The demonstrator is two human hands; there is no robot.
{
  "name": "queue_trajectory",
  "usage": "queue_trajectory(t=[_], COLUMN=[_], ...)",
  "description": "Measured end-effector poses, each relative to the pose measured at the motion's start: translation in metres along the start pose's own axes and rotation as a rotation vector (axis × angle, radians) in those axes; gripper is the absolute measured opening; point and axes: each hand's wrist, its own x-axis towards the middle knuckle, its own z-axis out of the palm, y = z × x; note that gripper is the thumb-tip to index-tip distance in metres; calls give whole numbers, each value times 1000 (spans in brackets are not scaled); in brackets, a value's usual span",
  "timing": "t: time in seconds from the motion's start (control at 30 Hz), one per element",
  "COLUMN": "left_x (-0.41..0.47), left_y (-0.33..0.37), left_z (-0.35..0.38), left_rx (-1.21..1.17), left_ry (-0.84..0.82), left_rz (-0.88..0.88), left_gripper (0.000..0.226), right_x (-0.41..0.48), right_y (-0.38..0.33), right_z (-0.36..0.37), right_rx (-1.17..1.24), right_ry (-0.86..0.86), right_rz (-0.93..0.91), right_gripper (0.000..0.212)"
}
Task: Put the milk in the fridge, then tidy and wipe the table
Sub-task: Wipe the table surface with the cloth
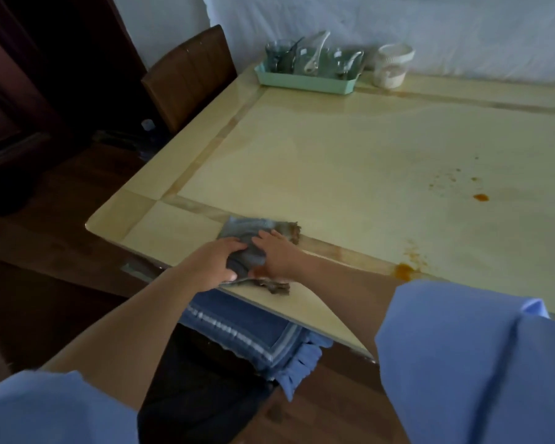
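Note:
A grey-blue cloth (249,230) with frayed brown edges lies at the near edge of the glossy cream table (334,161). My left hand (217,264) grips a bunched fold of it at the table's rim. My right hand (277,256) presses on the cloth beside the left hand, fingers over the fabric. Orange stains mark the table: one blot (404,270) near the front edge to my right and a spot with specks (480,197) farther right. No milk is in view.
A mint tray (305,80) with glasses and spoons stands at the far edge by the wall, a lidded white jar (391,67) beside it. A wooden chair (189,75) stands at the far left corner. A blue cushioned seat (253,331) sits under the near edge.

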Motion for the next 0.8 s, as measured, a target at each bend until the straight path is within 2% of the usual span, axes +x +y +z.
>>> queue_trajectory(t=[0.07, 0.13, 0.3, 0.43, 0.57, 0.8], left_x=[-1, 0, 2, 5, 11, 17], left_y=[-9, -9, 8, 37, 76, 140], left_z=[2, 7, 15, 20, 25, 44], left_rx=[-10, 13, 28, 142, 138, 159], left_ry=[6, -19, -36, -38, -149, -199], left_rz=[7, 30, 58, 130, 207, 346], left_gripper=[68, 69, 64, 72, 77, 69], right_x=[2, -5, -25, -45, -79, -135], right_y=[-2, 2, 10, 21, 46, 83], right_z=[9, 12, 8, 8, 10, 21], right_rx=[-23, -27, -130, -174, -144, -74], right_ry=[5, -31, -82, -89, -94, -42], right_rz=[27, 73, 125, 208, 301, 463], right_gripper=[85, 88, 84, 84, 85, 83])
